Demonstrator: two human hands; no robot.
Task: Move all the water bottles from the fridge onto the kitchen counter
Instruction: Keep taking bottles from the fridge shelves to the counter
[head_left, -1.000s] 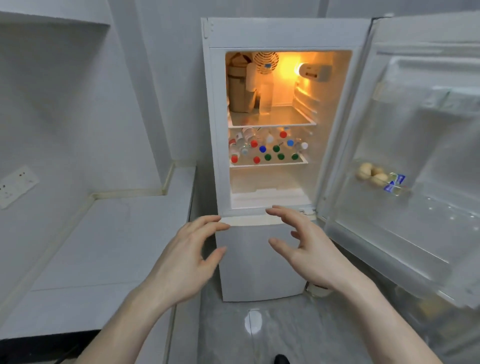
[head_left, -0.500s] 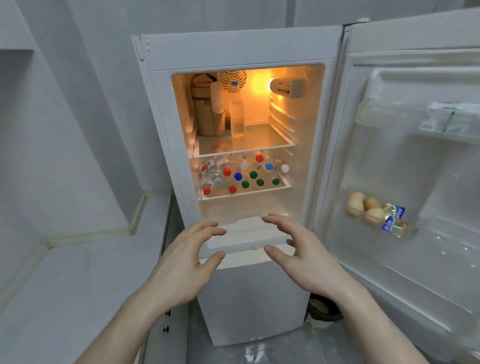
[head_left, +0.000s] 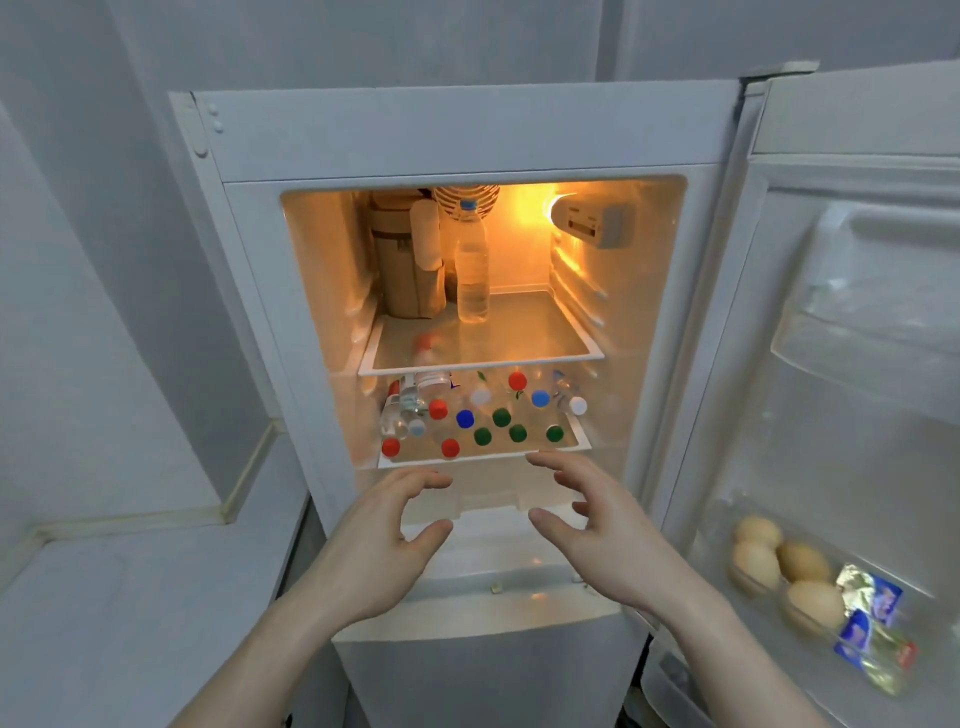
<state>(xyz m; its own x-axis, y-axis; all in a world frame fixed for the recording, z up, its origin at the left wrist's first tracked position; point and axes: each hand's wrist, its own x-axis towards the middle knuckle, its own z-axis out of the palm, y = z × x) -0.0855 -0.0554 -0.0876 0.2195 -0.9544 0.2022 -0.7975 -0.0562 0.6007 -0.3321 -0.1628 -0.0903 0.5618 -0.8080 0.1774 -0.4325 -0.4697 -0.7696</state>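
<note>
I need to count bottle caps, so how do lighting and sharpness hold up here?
Head view: the orange fridge lamp glares on the back wall; the caps on the lower shelf read clearly; the foil packets in the door are motion-blurred; wide-angle lens bends the fridge edges.

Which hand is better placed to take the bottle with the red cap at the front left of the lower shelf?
Left. The left hand hovers open just below that red-capped bottle; the right hand sits further right, under the green caps.
</note>
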